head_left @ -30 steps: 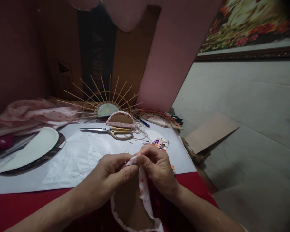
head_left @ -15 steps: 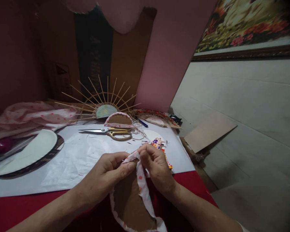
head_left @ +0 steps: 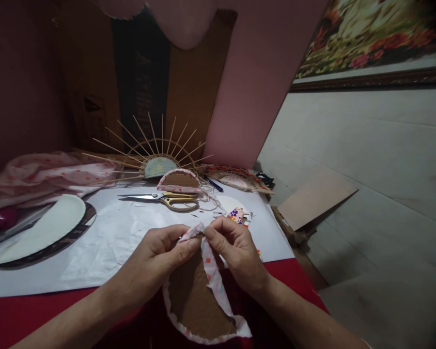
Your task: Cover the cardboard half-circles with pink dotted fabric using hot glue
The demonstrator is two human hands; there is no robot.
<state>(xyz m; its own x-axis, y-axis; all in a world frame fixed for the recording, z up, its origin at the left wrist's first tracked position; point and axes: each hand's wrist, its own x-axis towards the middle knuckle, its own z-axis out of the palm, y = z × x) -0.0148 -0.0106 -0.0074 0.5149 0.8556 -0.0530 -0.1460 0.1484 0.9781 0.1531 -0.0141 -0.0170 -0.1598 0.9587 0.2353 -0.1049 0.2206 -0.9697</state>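
A half-round cardboard piece [head_left: 192, 295] hangs between my hands, its edge wrapped in white fabric [head_left: 212, 271] with orange-red flowers. My left hand [head_left: 167, 252] pinches its upper corner, thumb on the cardboard side and fingers behind. At the same corner my right hand [head_left: 236, 247] is closed, thumb and fingertips pressed on the folded fabric. Along the straight right edge the fabric strip lies folded over, with a loose flap at the lower right. Beyond my hands lie gold-handled scissors [head_left: 179, 201] and a smaller fabric-edged half-round [head_left: 179, 181].
A fan-like frame of thin sticks [head_left: 160, 145] stands at the back before a cardboard box [head_left: 199, 82]. On the left are a white curved plate piece [head_left: 54, 225] and crumpled dotted fabric [head_left: 51, 174]. Patterned scraps [head_left: 236, 214] lie behind my right hand, near a blue pen [head_left: 215, 184].
Both hands and the cardboard piece have shifted slightly left, and its lower end has come up a little. My right thumb and fingers have moved on the folded corner.
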